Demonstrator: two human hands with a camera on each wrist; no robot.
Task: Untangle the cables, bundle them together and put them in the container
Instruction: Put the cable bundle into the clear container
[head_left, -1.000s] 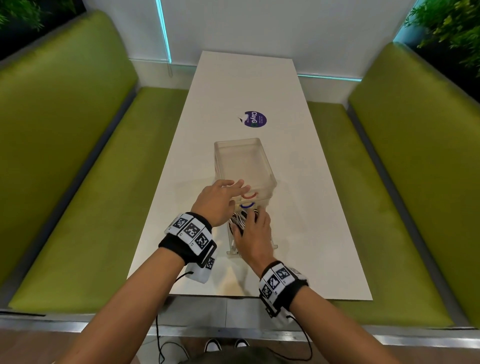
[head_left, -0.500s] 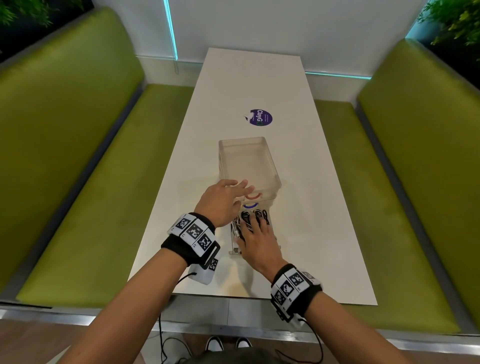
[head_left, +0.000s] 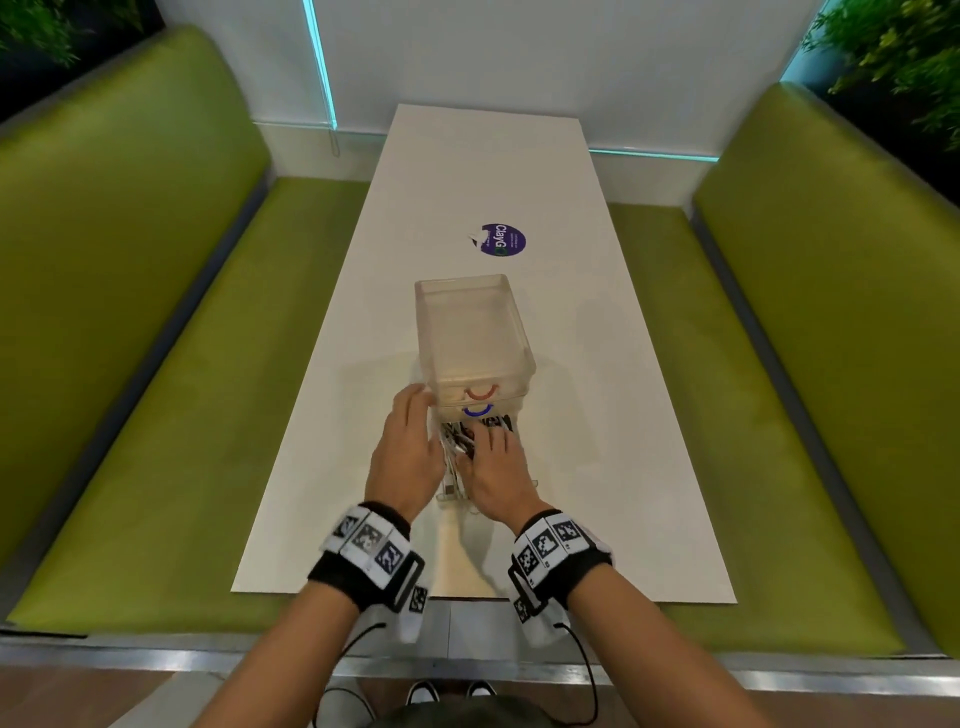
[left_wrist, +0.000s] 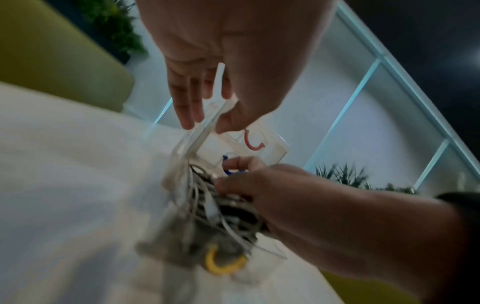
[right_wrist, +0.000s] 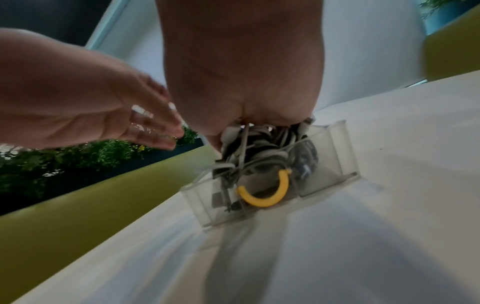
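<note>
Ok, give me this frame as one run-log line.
stage: stowing | right hand: presses cable bundle into yellow-handled drawer | left hand: fingers straight at red-handled drawer | table: purple sticker

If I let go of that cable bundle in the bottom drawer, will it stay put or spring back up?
The cable bundle looks like loosely coiled black and white leads, so it is probably floppy yet springy. It stands above the rim of the drawer with the yellow handle, and the right hand is on it, so some loops may rise. It probably weighs little and should not tip the drawer.

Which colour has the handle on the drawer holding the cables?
Yellow handle; the right wrist view shows it best.
</note>
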